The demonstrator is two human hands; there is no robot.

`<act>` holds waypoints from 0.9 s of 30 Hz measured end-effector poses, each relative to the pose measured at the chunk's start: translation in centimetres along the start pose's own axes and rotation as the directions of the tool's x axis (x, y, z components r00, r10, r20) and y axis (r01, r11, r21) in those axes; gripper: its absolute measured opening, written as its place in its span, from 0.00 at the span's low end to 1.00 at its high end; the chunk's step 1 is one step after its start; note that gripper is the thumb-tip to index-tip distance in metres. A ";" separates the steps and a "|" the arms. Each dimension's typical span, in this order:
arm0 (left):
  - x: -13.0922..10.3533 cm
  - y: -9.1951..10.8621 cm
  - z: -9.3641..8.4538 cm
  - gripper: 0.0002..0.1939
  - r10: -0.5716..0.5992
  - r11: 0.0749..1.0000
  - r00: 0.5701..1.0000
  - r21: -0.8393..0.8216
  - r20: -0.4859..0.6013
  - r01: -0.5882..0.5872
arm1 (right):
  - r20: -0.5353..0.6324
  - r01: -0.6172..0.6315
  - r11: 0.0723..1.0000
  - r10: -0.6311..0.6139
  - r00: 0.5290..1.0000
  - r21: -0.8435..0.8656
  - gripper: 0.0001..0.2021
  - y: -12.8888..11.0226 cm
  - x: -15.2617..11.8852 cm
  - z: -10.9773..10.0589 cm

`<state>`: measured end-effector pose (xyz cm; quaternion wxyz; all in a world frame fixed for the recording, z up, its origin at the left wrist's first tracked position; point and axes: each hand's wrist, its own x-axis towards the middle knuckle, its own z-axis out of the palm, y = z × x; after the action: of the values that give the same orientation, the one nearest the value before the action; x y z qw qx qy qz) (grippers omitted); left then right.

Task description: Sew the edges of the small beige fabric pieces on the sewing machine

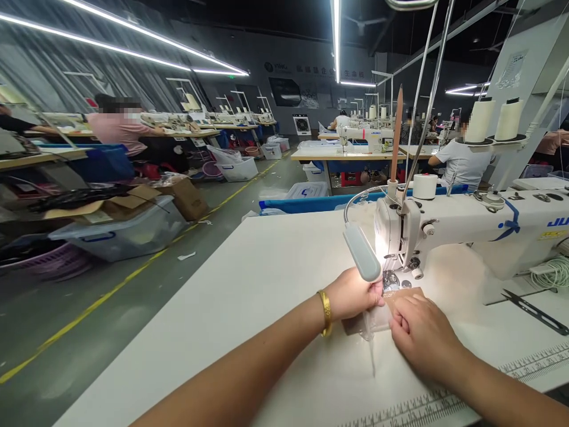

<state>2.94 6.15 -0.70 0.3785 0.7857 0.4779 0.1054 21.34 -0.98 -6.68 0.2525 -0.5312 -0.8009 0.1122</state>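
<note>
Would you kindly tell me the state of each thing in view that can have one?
Left hand: fingers closed together near the needle
Right hand: fingers curled, on the brown piece
Sewing machine: running or stopped, cannot tell
Pencil: upright, tip up
Blue tie: knotted
Green cord: coiled
Black snips: lying flat
Ceiling light: lit
Cardboard box: flaps open

We see matt white tabletop [267,267], smooth; glossy gold-coloured metal bracelet [326,313], lower centre; translucent, seemingly plastic bin [128,228], left.
</note>
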 end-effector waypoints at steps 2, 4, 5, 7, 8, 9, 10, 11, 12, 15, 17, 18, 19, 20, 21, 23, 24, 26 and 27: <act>0.8 -0.6 0.3 0.07 0.000 1.000 1.000 -0.003 0.017 0.001 | 0.048 0.033 0.999 -0.033 0.998 -0.007 0.15 0.7 0.2 -0.6; 1.1 -1.0 0.3 0.08 0.000 1.000 1.000 -0.008 0.028 0.000 | 0.107 0.048 0.998 -0.051 0.993 0.037 0.14 1.3 0.6 -1.7; 1.2 -1.2 0.2 0.09 0.001 1.000 1.000 -0.008 0.031 -0.001 | 0.125 0.064 0.996 -0.072 0.990 0.065 0.13 1.5 0.8 -2.2; 1.5 -1.6 0.1 0.09 0.005 1.000 0.999 -0.002 0.036 -0.005 | 0.135 0.145 0.983 -0.159 0.978 0.111 0.08 2.0 1.2 -2.8; 1.6 -1.8 0.0 0.09 0.008 1.000 0.999 0.003 0.039 -0.008 | 0.127 0.204 0.971 -0.219 0.967 0.122 0.06 2.3 1.3 -2.9; 1.7 -1.9 -0.1 0.09 0.012 1.000 0.999 0.011 0.041 -0.013 | 0.115 0.267 0.956 -0.281 0.953 0.123 0.08 2.5 1.4 -2.8; 1.8 -1.9 -0.1 0.09 0.019 1.000 0.999 0.022 0.038 -0.020 | 0.099 0.320 0.940 -0.332 0.938 0.118 0.10 2.7 1.4 -2.5; 1.7 -1.9 -0.2 0.09 0.026 0.999 0.999 0.035 0.027 -0.027 | 0.084 0.358 0.927 -0.367 0.926 0.109 0.12 2.8 1.3 -2.1; 1.6 -1.7 -0.1 0.09 0.038 0.998 0.999 0.057 -0.003 -0.038 | 0.070 0.377 0.921 -0.385 0.920 0.101 0.14 3.0 1.1 -1.7; 0.3 -1.0 0.3 0.06 0.115 0.979 0.973 0.187 -0.200 -0.077 | 0.042 0.376 0.922 -0.381 0.924 0.097 0.16 3.3 0.7 -0.9; -1.0 -0.7 1.1 0.05 0.216 0.940 0.926 0.323 -0.308 -0.112 | 0.031 0.372 0.923 -0.377 0.926 0.098 0.16 3.2 0.6 -0.8; -1.6 -0.6 1.7 0.07 0.272 0.910 0.907 0.393 -0.321 -0.134 | 0.025 0.371 0.923 -0.375 0.927 0.097 0.16 3.2 0.5 -0.8; -2.1 -0.7 2.3 0.08 0.316 0.882 0.896 0.444 -0.313 -0.156 | 0.021 0.371 0.924 -0.374 0.927 0.096 0.15 3.1 0.5 -0.9; -2.5 -0.9 2.8 0.09 0.340 0.863 0.892 0.475 -0.299 -0.171 | 0.020 0.370 0.924 -0.374 0.927 0.093 0.15 3.0 0.6 -0.9; -2.7 -1.2 3.3 0.10 0.357 0.851 0.889 0.493 -0.287 -0.182 | 0.020 0.369 0.925 -0.372 0.928 0.089 0.15 3.0 0.6 -0.9; -2.9 -1.9 4.0 0.09 0.371 0.851 0.886 0.484 -0.278 -0.205 | 0.028 0.358 0.931 -0.361 0.932 0.076 0.14 2.8 0.7 -0.9; -2.8 -2.3 4.1 0.08 0.384 0.851 0.881 0.476 -0.278 -0.221 | 0.033 0.348 0.935 -0.351 0.936 0.066 0.14 2.7 0.7 -0.9; -2.5 -2.8 4.0 0.08 0.409 0.850 0.870 0.462 -0.277 -0.253 | 0.041 0.319 0.947 -0.321 0.946 0.046 0.14 2.6 0.7 -0.8; -2.4 -3.0 3.8 0.10 0.417 0.849 0.866 0.459 -0.277 -0.262 | 0.043 0.304 0.952 -0.305 0.951 0.036 0.13 2.5 0.7 -0.7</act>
<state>1.67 3.08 -4.97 0.0859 0.8860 0.4019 0.2148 23.46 0.65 -6.99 0.2551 -0.3947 -0.8774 0.0962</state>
